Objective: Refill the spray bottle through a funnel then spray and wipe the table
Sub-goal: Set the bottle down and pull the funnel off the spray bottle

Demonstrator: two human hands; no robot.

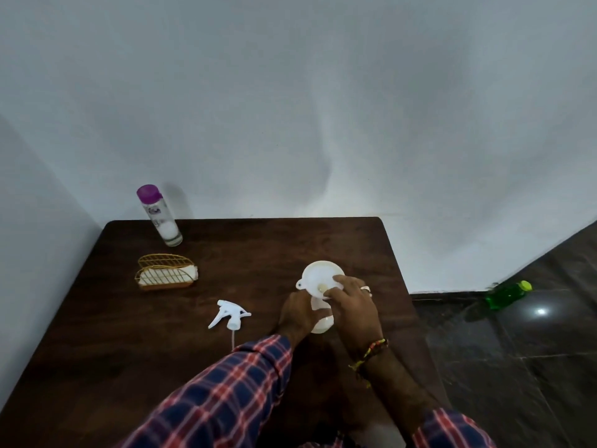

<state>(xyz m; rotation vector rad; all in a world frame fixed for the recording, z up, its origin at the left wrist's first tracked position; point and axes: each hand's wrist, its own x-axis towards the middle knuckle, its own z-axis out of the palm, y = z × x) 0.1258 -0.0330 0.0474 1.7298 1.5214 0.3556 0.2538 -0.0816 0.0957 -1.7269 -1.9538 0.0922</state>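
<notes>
Refilling has barely begun: right of frame centre, the left hand (295, 315) curls around the translucent white plastic spray bottle (321, 321) while the right hand (353, 307) pinches the round white plastic funnel (318, 274) seated in its neck. The white trigger sprayer head (230, 315) lies detached left of them on the dark brown wooden table (129, 350), so pouring, recapping, spraying and wiping all seem left to do.

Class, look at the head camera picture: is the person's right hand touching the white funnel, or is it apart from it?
Touching. The head view shows the right hand with its fingers laid over the funnel's near rim, no gap between them.
</notes>
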